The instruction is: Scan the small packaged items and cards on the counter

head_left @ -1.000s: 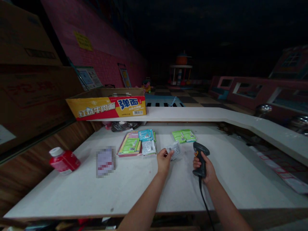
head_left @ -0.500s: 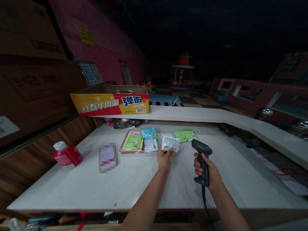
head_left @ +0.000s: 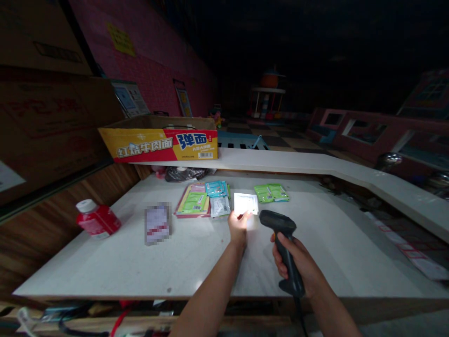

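left hand (head_left: 238, 227): outstretched, pinching brightly lit packet (head_left: 245, 203) | right hand (head_left: 298, 260): angled inward, wrapped around dark scanner (head_left: 279, 221)

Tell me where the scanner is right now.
In the head view, the scanner is right of centre, held in the right hand, its nose just below and right of the brightly lit packet in the left hand.

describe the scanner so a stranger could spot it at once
Find the white counter, then the right hand above its near part. In that grip is the scanner: dark, pistol-shaped, trailing a cable, unlike the flat green packets beyond it.
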Demonstrator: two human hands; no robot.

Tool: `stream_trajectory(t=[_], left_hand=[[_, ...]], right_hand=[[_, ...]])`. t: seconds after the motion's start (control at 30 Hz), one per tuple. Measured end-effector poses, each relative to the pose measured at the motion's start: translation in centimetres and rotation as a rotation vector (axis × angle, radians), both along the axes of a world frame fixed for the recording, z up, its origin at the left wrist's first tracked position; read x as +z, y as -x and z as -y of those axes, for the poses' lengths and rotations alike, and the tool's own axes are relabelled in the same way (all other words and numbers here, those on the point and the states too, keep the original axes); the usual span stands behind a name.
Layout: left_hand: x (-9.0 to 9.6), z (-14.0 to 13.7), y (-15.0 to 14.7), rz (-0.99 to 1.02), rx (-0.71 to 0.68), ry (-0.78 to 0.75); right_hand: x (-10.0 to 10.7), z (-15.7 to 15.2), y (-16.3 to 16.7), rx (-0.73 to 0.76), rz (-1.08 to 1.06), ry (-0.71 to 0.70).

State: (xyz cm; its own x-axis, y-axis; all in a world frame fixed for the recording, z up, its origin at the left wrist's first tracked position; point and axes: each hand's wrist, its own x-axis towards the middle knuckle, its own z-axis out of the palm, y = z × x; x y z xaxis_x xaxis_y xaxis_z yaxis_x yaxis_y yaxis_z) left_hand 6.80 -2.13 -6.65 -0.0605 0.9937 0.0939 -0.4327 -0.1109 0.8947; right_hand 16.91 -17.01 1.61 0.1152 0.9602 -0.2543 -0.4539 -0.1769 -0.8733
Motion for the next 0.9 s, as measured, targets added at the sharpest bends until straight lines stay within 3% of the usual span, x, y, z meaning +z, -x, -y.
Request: stream_trajectory(t=[0.2, 0.37, 0.6, 0.9], left_hand=[[-0.1, -0.2, -0.1, -0.020, 0.074, 0.034], [0.1, -0.4, -0.1, 0.007, 0.064, 0.028], [0.0, -0.7, 0.1, -0.122, 0.057, -0.046], [-0.2, -1.1, 0.1, -0.114, -0.008, -0.070]], right_hand=[[-0.1, -0.1, -0.4, 0.034, -0.017, 0.011], [-1.7, -1.8, -2.5, 0.033, -0.072, -0.025], [-4.6, -5.9, -7.6, -0.072, -0.301, -0.026], [-8.1, -7.7, -9.8, 0.030, -0.643, -0.095]])
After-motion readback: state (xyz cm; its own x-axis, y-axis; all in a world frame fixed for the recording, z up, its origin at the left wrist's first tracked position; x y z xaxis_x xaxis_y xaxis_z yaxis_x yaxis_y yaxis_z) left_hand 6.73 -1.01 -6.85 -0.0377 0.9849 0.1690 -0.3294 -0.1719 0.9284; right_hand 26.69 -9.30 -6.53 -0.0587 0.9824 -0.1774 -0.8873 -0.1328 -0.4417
